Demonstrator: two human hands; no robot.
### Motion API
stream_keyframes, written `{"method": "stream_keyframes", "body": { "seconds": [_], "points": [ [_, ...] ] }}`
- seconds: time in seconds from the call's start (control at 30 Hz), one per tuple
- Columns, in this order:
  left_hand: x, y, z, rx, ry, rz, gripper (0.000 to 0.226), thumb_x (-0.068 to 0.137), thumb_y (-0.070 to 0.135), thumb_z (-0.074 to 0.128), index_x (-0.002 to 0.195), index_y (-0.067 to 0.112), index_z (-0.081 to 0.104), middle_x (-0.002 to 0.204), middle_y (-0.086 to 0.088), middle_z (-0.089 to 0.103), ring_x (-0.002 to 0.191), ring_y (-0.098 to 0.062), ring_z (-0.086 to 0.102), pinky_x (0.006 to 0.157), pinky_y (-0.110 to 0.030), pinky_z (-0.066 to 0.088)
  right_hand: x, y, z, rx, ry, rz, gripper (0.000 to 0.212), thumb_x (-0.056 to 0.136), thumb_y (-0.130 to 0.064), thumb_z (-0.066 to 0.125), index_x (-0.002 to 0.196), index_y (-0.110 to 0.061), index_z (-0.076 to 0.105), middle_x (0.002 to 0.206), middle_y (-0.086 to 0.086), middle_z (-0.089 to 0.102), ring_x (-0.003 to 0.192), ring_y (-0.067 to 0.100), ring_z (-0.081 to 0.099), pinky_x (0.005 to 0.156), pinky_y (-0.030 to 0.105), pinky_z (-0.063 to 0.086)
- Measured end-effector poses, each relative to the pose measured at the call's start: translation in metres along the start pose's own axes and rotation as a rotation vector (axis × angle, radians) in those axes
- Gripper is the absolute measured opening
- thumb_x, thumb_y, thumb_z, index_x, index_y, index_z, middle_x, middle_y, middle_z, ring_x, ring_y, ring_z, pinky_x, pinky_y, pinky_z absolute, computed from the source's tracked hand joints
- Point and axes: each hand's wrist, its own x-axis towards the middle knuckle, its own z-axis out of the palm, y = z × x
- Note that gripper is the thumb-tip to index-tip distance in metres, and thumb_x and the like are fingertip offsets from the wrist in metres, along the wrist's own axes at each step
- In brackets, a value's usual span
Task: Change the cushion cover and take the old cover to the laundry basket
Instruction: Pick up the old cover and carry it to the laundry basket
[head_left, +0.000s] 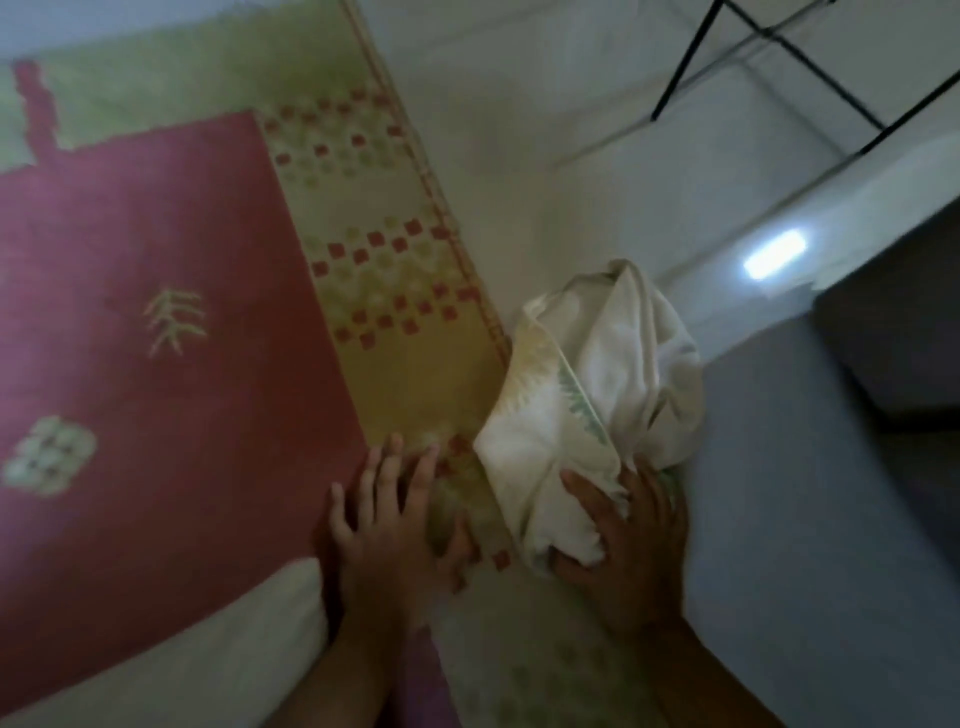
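— Down at the bottom edge, what is that pale shape by the left wrist?

— It looks like a plain white padded cushion (218, 654) with no cover on it, lying on the red and yellow-green patterned woven rug (156, 260). The left hand (384, 525) is just beside it, fingers straight and spread, holding nothing. The blur hides whether it touches the rug.

— And the right hand (628, 535)?

— Its thumb and fingers are curled into the near end of a crumpled cream fabric cover with a green leaf print (587, 395). I'd say it is bunched that way so 1 hand can carry it and the other stays free.

— Where does the cover sit?

— Between the rug's fringed edge and the front of the grey upholstered sofa (810, 493). I cannot tell whether it rests on the floor or hangs lifted.

— What stage is this?

— My guess is that the cover is off and gathered for the laundry basket, which is not in view. I cannot tell whether this is the old cover or the fresh 1.

— What's farther off?

— There is a white tiled floor (597, 130), and thin black metal frame legs (779, 47) at the top.
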Motion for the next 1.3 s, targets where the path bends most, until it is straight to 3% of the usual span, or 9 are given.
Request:
{"method": "stream_keyframes", "body": {
  "seconds": [0.2,0.43,0.53,0.67,0.8,0.87,1.07,1.2,1.3],
  "points": [
    [0.0,-0.003,-0.005,-0.007,-0.176,0.032,0.086,0.074,0.067,0.051,0.153,0.034,0.038,0.16,-0.008,0.035,0.145,-0.033,0.034,0.114,-0.064,0.02,0.002,-0.001,-0.002,-0.056,0.002,-0.04,0.062,0.068,-0.071,0.066,0.118,-0.035,0.072,0.128,0.013,0.06,0.133,0.034,0.049,0.105,0.061,0.034],
    [0.004,-0.01,0.007,0.007,-0.08,0.053,0.088,0.071,0.069,0.048,0.153,0.042,0.034,0.162,-0.007,0.031,0.146,-0.033,0.031,0.112,-0.064,0.019,0.001,0.005,0.009,-0.047,-0.006,-0.063,0.066,0.059,-0.064,0.07,0.121,-0.04,0.067,0.129,0.01,0.059,0.132,0.035,0.048,0.106,0.058,0.034],
    [0.01,-0.008,-0.007,0.074,-0.032,0.083,0.073,0.078,0.066,0.047,0.148,0.049,0.039,0.153,-0.008,0.046,0.135,-0.034,0.047,0.104,-0.067,0.034,0.008,0.001,0.004,-0.107,-0.031,-0.031,0.066,0.068,-0.068,0.065,0.127,-0.04,0.058,0.134,0.013,0.054,0.132,0.035,0.046,0.108,0.058,0.033],
    [0.0,0.003,-0.09,0.337,-0.37,0.19,0.069,0.09,0.045,0.062,0.152,0.043,0.03,0.155,-0.01,0.03,0.142,-0.036,0.027,0.109,-0.067,0.03,0.018,-0.042,-0.045,-0.167,-0.547,0.122,0.064,0.083,-0.049,0.065,0.141,-0.036,0.041,0.136,0.008,0.051,0.123,0.031,0.055,0.095,0.043,0.049],
    [-0.062,0.027,-0.225,-0.218,-0.483,0.127,0.073,0.093,0.054,0.051,0.157,0.036,0.021,0.152,-0.016,0.035,0.144,-0.032,0.023,0.114,-0.043,0.02,0.027,-0.117,-0.195,0.334,-0.746,0.389,0.072,0.057,-0.042,0.084,0.123,-0.041,0.057,0.104,-0.01,0.072,0.09,0.012,0.07,0.073,0.028,0.057],
    [-0.099,0.039,-0.323,-0.477,-0.446,0.199,0.082,0.082,0.082,0.042,0.152,0.041,0.03,0.15,-0.012,0.038,0.142,-0.026,0.031,0.116,-0.038,0.023,0.032,-0.163,-0.304,0.457,-0.741,0.417,0.056,0.058,-0.034,0.084,0.109,-0.046,0.064,0.088,-0.015,0.072,0.073,0.004,0.069,0.059,0.019,0.053],
    [-0.117,0.111,-0.647,-0.864,-0.138,0.247,0.078,0.077,0.089,0.042,0.137,0.039,0.047,0.149,-0.002,0.04,0.129,0.004,0.03,0.103,0.002,0.017,0.1,-0.291,-0.631,0.564,-0.526,0.276,0.053,0.076,-0.03,0.082,0.124,-0.041,0.062,0.112,-0.017,0.069,0.1,0.001,0.065,0.089,0.028,0.053],
    [-0.08,0.156,-0.81,-1.048,-0.008,0.375,0.05,0.075,0.074,0.063,0.117,0.057,0.043,0.137,0.005,0.043,0.128,-0.015,0.042,0.106,-0.029,0.043,0.169,-0.345,-0.781,0.546,-0.4,0.09,0.057,0.073,-0.035,0.076,0.126,-0.047,0.057,0.118,-0.016,0.068,0.108,0.008,0.065,0.096,0.04,0.054],
    [-0.039,0.194,-0.889,-1.148,0.023,0.466,0.075,0.07,0.058,0.078,0.128,0.048,0.032,0.13,0.01,0.044,0.118,-0.005,0.054,0.092,-0.03,0.054,0.228,-0.36,-0.856,0.54,-0.262,-0.013,0.052,0.079,-0.026,0.073,0.127,-0.042,0.06,0.118,-0.013,0.069,0.108,0.007,0.065,0.097,0.037,0.053]
  ]
}}
